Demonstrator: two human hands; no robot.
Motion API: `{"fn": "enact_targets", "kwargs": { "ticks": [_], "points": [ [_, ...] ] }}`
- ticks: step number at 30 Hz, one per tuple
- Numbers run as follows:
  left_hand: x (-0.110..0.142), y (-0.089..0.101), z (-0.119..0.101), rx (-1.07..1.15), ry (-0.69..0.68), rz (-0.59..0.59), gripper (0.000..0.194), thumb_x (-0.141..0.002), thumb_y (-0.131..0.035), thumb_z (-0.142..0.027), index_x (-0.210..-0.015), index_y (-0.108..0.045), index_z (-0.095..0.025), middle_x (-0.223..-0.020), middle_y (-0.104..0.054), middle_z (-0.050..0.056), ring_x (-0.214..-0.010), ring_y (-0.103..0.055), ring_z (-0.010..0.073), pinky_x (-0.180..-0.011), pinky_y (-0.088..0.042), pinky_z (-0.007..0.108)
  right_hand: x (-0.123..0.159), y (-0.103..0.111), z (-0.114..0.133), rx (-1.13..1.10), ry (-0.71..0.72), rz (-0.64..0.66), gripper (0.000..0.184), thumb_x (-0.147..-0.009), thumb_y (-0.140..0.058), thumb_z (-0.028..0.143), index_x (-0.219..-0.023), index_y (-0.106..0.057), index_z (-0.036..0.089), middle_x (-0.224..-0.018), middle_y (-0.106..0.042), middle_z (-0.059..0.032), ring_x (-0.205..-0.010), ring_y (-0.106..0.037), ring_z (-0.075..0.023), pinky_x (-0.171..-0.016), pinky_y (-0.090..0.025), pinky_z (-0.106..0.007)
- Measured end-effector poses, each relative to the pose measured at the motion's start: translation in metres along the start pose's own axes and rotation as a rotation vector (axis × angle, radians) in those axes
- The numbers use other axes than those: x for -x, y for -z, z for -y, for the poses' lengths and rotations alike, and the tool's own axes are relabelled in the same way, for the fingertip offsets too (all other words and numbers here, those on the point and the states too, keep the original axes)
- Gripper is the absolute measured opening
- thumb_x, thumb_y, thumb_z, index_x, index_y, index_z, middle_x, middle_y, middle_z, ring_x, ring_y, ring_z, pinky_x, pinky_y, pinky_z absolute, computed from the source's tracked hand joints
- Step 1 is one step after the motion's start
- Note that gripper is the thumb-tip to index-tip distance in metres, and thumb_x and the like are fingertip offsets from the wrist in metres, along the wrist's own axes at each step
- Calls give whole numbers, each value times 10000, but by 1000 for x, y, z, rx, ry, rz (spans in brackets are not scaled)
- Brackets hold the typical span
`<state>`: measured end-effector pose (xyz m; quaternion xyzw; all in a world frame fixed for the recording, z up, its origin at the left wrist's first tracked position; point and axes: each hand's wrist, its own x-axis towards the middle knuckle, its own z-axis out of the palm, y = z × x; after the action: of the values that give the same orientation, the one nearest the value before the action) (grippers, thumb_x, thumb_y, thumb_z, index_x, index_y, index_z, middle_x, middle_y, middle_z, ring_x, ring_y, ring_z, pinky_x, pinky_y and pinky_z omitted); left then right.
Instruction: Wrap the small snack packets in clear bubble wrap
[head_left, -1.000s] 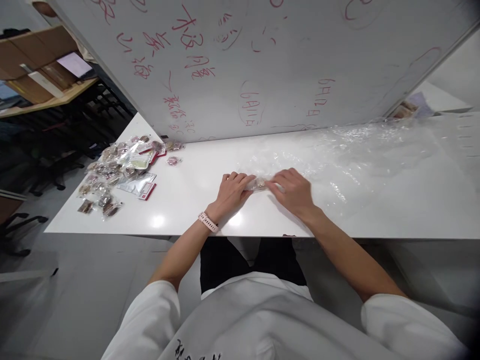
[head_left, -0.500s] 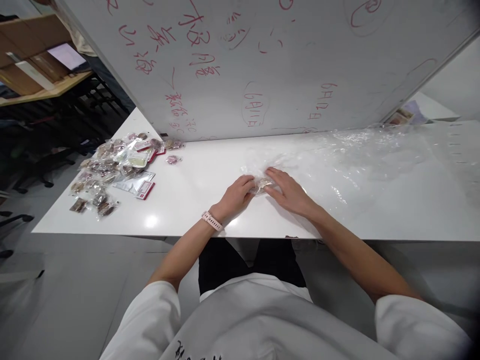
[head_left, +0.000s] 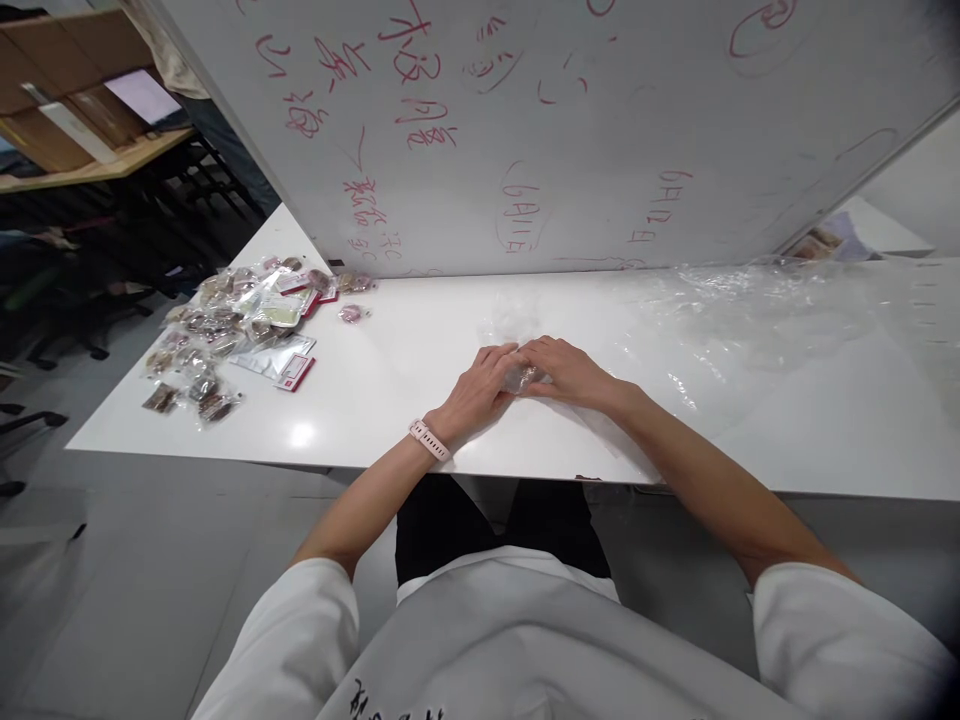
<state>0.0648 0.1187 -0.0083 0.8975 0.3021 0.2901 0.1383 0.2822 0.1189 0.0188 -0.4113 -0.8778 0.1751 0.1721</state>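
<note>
A small bundle of clear plastic film [head_left: 523, 376] lies low over the white table, between my two hands. My left hand [head_left: 478, 390], with a pale pink band at its wrist, has its fingers curled on the bundle's left side. My right hand [head_left: 574, 374] grips it from the right, thumb low and fingers over the top. Whatever is wrapped inside is mostly hidden by plastic glare and fingers. More thin film stretches from the bundle toward the back and under my right forearm.
Several small clear-wrapped packets [head_left: 202, 345] lie heaped on the table's left, with a silver pouch [head_left: 271, 358] and red-edged cards. One pinkish packet [head_left: 352, 314] sits apart. A large clear plastic sheet [head_left: 750, 310] covers the right side. A whiteboard [head_left: 600, 130] stands along the back edge.
My hands have come closer together, and the fingers now close over the film bundle. The pale item seen between them before is now mostly covered. The view has shifted slightly.
</note>
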Motion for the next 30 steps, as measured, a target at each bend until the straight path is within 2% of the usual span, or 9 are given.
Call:
{"fn": "enact_targets", "kwargs": {
  "ticks": [2,5,9,13,17,21,23,26,30],
  "points": [
    [-1,1,0,-4,31,-19,498,-931,-586,-201,-1383,-379,-238,-1303,-610,108,-1251,-498,282,-928,-545,467,2,-4,-4,-48,-11,-36,267,-930,-619,445,-1134,-652,276,-1118,-690,-59,-1047,-603,-261,-826,-509,-406],
    [-4,1,1,-31,53,-32,515,-887,-653,-216,-1342,-412,-202,-1209,-656,109,-1236,-520,299,-1067,-446,568,7,-15,-6,-118,-48,-135,278,-933,-618,431,-1171,-645,290,-1229,-659,-53,-1071,-628,-245,-840,-537,-403],
    [-4,2,3,65,48,27,375,-905,-618,-204,-1253,-477,-206,-1206,-642,108,-1140,-591,257,-934,-536,457,14,-17,-3,-163,-86,-190,282,-904,-646,408,-1156,-674,284,-1435,-528,-78,-1239,-570,-291,-942,-539,-471],
    [-3,5,1,91,71,67,390,-880,-592,-136,-1256,-509,-195,-1163,-654,103,-1052,-630,234,-813,-553,377,18,6,1,-298,-103,-95,352,-840,-721,494,-1151,-704,330,-1504,-492,-36,-1381,-453,-319,-1085,-447,-532],
    [-2,5,-1,77,49,88,353,-876,-554,-118,-1224,-556,-180,-1176,-652,105,-1009,-644,221,-788,-555,357,9,32,8,-453,-161,-130,344,-930,-578,546,-1126,-729,307,-1314,-628,-58,-1098,-620,-237,-954,-497,-413],
    [-1,5,-1,73,24,128,369,-859,-538,-106,-1215,-586,-192,-1212,-648,105,-1047,-641,225,-800,-566,359,-26,29,-1,-406,-208,-2,471,-914,-557,548,-1299,-660,296,-968,-680,-34,-772,-569,-157,-735,-453,-309],
    [0,5,0,81,6,144,375,-848,-534,-90,-1201,-599,-197,-1205,-654,98,-1077,-628,229,-824,-572,366,-48,19,-12,-322,-281,32,414,-841,-630,525,-1148,-718,260,-806,-637,0,-707,-523,-141,-674,-397,-282],
    [0,7,0,97,-26,143,373,-833,-533,-55,-1169,-610,-198,-1175,-672,87,-1129,-580,241,-835,-577,378,-72,5,-30,-245,-387,-29,299,-747,-697,487,-859,-716,211,-692,-575,19,-658,-474,-125,-617,-329,-266],
    [-1,6,1,116,-51,126,349,-840,-516,-38,-1129,-622,-201,-1174,-681,83,-1188,-520,260,-837,-572,393,-75,6,-35,-253,-410,-106,229,-803,-634,412,-847,-709,200,-715,-620,-6,-677,-506,-143,-637,-366,-282]
  ]
}}
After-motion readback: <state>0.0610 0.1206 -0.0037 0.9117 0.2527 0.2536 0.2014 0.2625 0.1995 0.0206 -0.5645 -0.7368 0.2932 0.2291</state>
